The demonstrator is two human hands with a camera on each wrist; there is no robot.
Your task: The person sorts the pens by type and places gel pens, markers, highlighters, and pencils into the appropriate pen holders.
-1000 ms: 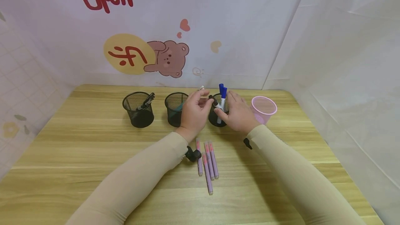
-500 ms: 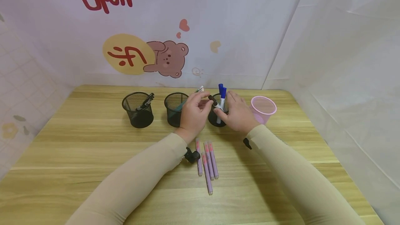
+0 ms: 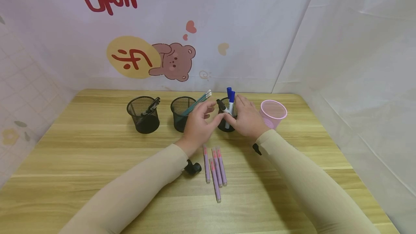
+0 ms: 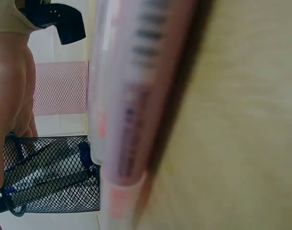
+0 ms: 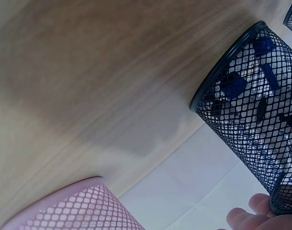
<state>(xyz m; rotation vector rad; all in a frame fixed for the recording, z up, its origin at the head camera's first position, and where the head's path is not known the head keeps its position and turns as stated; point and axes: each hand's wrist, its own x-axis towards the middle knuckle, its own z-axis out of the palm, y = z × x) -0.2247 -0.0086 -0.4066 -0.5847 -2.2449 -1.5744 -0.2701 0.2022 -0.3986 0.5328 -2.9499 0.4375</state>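
While both hands are meeting in front of the right-hand black mesh cup, that cup is standing upright at 12 o'clock from the loose pens, its long axis vertical and its mouth pointing up. It is a dark wire-mesh cylinder with a solid rim, and the right wrist view is showing its mesh wall with blue and black markers showing through it. The blue-capped markers inside are sticking up, caps on top, leaning slightly toward 11 o'clock.

The left hand is hovering at the cup's 9 o'clock side with fingers relaxed and spread, gripping nothing. The right hand is lying against the cup's 3 o'clock side; whether its fingers are curling round the wall, I cannot tell.

Four purple pens are lying on the table at 6 o'clock from the hands, running roughly 12 to 6. A middle cup is holding green pencils tilting toward 2 o'clock, a left cup is holding a black pen, and a pink cup is standing at 3 o'clock.
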